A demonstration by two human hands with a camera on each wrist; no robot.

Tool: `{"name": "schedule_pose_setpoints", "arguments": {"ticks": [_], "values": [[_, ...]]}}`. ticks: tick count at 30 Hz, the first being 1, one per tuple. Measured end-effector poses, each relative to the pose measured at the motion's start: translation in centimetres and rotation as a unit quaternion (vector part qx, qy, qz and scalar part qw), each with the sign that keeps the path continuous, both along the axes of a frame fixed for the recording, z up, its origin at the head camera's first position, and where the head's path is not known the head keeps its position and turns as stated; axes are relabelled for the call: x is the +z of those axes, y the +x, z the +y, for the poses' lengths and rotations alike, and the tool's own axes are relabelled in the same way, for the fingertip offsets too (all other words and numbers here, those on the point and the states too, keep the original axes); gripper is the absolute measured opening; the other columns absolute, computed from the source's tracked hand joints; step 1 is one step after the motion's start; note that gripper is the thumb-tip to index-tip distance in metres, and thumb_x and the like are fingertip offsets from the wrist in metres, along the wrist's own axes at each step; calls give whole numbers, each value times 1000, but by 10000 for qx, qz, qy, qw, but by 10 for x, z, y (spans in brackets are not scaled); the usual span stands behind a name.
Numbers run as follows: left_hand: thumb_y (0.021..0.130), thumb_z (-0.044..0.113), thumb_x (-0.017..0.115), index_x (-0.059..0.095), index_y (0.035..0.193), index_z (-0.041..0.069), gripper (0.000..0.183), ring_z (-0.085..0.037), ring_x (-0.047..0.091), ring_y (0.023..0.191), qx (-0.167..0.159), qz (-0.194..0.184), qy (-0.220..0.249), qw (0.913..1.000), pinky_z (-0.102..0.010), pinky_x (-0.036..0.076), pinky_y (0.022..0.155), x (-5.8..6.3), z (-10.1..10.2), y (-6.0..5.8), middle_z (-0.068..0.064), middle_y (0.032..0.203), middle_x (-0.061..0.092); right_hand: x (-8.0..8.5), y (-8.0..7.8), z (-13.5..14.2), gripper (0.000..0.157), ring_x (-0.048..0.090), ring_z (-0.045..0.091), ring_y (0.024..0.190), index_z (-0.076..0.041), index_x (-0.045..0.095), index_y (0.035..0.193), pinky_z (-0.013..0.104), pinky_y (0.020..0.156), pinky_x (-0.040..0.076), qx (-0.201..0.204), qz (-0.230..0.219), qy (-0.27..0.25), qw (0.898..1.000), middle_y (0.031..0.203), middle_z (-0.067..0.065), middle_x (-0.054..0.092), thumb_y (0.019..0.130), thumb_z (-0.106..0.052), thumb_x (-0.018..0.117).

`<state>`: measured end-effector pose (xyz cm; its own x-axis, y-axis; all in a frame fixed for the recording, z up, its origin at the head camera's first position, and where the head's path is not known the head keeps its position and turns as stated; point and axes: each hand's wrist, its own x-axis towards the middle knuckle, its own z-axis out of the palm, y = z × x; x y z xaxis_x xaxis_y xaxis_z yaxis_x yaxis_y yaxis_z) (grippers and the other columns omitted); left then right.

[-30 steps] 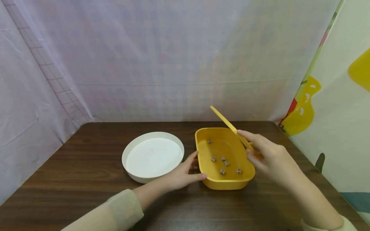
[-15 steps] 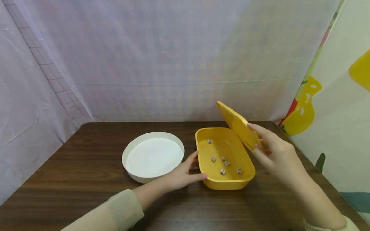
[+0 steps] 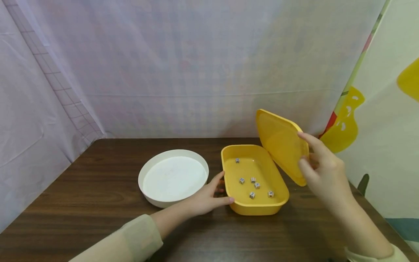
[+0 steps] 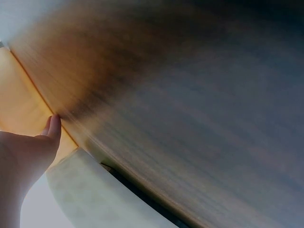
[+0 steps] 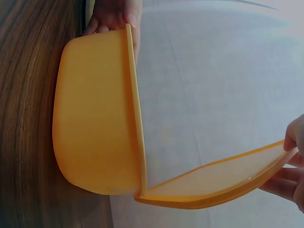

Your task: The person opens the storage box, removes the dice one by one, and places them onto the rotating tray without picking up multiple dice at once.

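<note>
A yellow rectangular container [image 3: 256, 210] stands on the table with several small white dice [image 3: 256, 185] on its floor. My left hand [image 3: 207, 198] rests against its left side, fingers fairly straight along the wall and thumb at the rim by the near corner. My right hand [image 3: 322, 169] pinches the yellow lid [image 3: 281, 142] by its right edge, thumb on one face and fingers on the other. Steeply tilted, the lid stands up along the container's right side. In the right wrist view, the lid [image 5: 209, 183] meets the container's rim [image 5: 136, 109] at one end.
A round white shallow dish [image 3: 173, 178] stands left of the container, close to my left forearm. Behind the dark wooden table [image 3: 82, 203] hangs a pale curtain [image 3: 183, 72], and a printed cloth [image 3: 386, 145] hangs on the right.
My right hand has moved right and tipped the lid from nearly edge-on to facing the container, away from over the opening. The left hand, container and dice have stayed put.
</note>
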<state>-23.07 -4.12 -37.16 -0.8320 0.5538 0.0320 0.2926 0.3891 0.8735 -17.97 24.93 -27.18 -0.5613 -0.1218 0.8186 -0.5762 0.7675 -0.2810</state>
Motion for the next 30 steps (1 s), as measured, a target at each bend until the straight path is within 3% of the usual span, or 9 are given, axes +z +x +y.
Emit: {"name": "schedule_pose_setpoints", "arguments": {"ticks": [2,5,8,9,12,16,24,30], "values": [[89,34,68,12,154,9,89,-28,49,122,2,0,1,10000,-42,38,99,0,0,0,-15,142,42,-1,-2,1,62,63,36,69,-10,53,136,12,42,37,-4,89,-136,9999,92,22,62,79,14,57],[89,33,67,12,154,8,89,-29,49,122,-8,-4,10,10000,-41,39,99,0,0,0,-15,143,42,-3,-5,4,58,64,39,72,-9,54,135,9,45,38,-41,207,-367,9991,100,27,63,81,13,56],[89,34,67,12,154,9,89,-29,49,123,-13,-21,21,10000,-41,38,99,0,0,-1,-15,143,41,-5,-8,7,53,65,15,69,-6,56,132,9,44,37,-110,342,-636,9973,96,29,64,82,11,54],[89,34,68,12,154,9,89,-28,49,123,-13,-24,22,10000,-41,38,99,0,0,-1,-15,143,41,-5,-9,8,52,62,7,65,-6,57,131,9,43,36,-171,375,-722,9965,89,28,65,82,11,54],[89,34,68,12,154,10,89,-28,49,122,-3,-21,18,10000,-42,38,99,0,0,-1,-14,143,42,-5,-11,12,49,49,-13,61,-6,57,131,11,39,34,-333,280,-1086,9931,95,28,65,84,8,52],[89,34,68,12,154,11,89,-28,49,122,0,-21,14,10000,-42,38,99,-1,0,-2,-14,143,42,-4,-11,15,49,50,-17,67,-10,55,134,9,44,37,-658,-122,-1570,9853,120,26,59,88,4,50],[89,34,68,12,154,12,88,-28,49,122,0,-43,36,10000,-41,38,99,-1,0,-1,-14,142,43,-4,-15,23,50,53,-15,64,-11,53,136,13,42,40,-891,-723,-2180,9692,118,24,59,88,2,48],[89,34,68,13,154,13,88,-28,49,122,13,-87,66,9999,-42,38,99,-1,1,-1,-14,141,43,-10,-25,34,51,57,-8,61,-13,51,138,14,43,40,-1037,-1224,-2768,9474,119,19,58,88,0,48]]}}
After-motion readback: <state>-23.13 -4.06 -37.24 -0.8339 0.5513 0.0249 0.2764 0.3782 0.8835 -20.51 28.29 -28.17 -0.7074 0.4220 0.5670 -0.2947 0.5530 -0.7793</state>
